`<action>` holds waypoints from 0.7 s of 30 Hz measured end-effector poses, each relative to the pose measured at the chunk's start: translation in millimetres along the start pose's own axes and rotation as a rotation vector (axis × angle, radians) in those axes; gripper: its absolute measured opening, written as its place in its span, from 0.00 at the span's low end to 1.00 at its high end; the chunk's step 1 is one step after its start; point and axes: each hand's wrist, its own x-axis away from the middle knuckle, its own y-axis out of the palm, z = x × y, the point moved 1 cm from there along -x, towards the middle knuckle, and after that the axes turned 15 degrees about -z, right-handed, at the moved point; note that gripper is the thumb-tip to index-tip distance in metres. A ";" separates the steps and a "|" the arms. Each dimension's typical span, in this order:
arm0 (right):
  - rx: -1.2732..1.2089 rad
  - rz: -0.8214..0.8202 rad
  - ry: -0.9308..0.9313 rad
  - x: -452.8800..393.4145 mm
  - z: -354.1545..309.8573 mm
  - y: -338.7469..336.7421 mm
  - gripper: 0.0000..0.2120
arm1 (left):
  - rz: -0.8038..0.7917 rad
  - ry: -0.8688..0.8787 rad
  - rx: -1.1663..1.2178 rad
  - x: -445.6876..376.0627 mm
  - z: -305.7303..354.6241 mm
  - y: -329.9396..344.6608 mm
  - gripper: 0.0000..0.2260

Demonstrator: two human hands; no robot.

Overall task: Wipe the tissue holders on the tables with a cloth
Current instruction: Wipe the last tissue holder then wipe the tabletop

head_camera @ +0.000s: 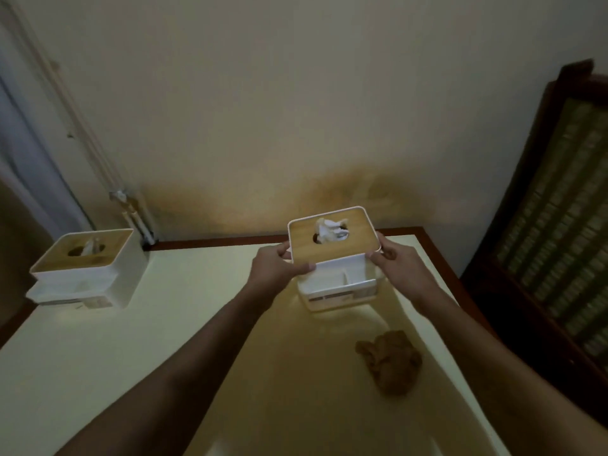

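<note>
Between both hands (279,268): wood-lidded white holder (334,258).

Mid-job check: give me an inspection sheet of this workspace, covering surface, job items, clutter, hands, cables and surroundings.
Surface: pale cream table with dark wood edging, against the wall.
Job's things: white tissue holder with wooden lid between both hands; second matching tissue holder at table's far left; crumpled brown cloth lying untouched near right edge.
Clutter: nothing seen.
Hands: left hand and right hand grip the lid's sides.
Cables: thin cords hang down the wall's left side.
Surroundings: stained beige wall; dark wooden cabinet at right.
</note>
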 end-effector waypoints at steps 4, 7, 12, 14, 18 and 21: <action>-0.033 0.060 0.015 -20.0 29.7 -58.1 0.17 | -0.109 0.004 0.080 -59.9 25.9 47.1 0.19; -0.057 0.106 0.079 -34.0 49.8 -86.7 0.14 | -0.139 -0.039 0.068 -95.1 38.4 74.6 0.18; -0.152 0.129 0.102 -54.8 84.5 -105.1 0.12 | -0.145 -0.063 -0.010 -136.9 40.9 98.6 0.18; -0.163 0.135 0.122 -60.0 95.9 -107.0 0.12 | -0.150 -0.071 -0.029 -146.6 39.9 104.0 0.17; -0.183 0.111 0.149 -68.6 107.3 -109.9 0.15 | -0.156 -0.089 -0.080 -157.5 36.5 112.6 0.17; -0.173 0.110 0.169 -72.9 112.2 -111.1 0.16 | -0.160 -0.087 -0.085 -160.9 29.9 116.2 0.17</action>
